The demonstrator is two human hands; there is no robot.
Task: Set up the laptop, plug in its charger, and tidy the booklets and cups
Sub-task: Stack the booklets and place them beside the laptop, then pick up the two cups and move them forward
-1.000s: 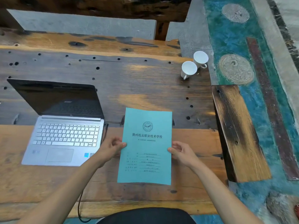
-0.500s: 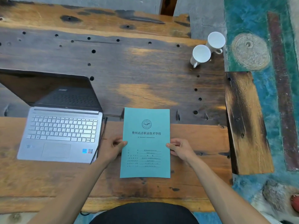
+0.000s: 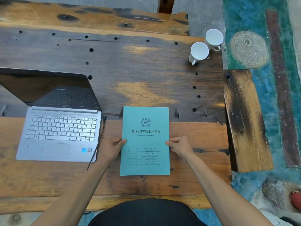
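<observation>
On table (image 3: 146, 70): one laptop (image 3: 60, 132), one booklet (image 3: 145, 141), two cups (image 3: 199, 52).

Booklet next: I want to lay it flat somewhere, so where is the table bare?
Widest free patch: dark wood beyond the booklet, between the laptop screen and the two white cups. A narrower strip lies right of the right hand. It is crowded between the laptop, its cable and the left hand.

A big old wooden table (image 3: 138, 75) has many small round holes and dark burnt patches. On the right sits a short wooden bench (image 3: 244, 119). The floor (image 3: 260, 18) there is painted blue-green. Far off, it looks grey.
</observation>
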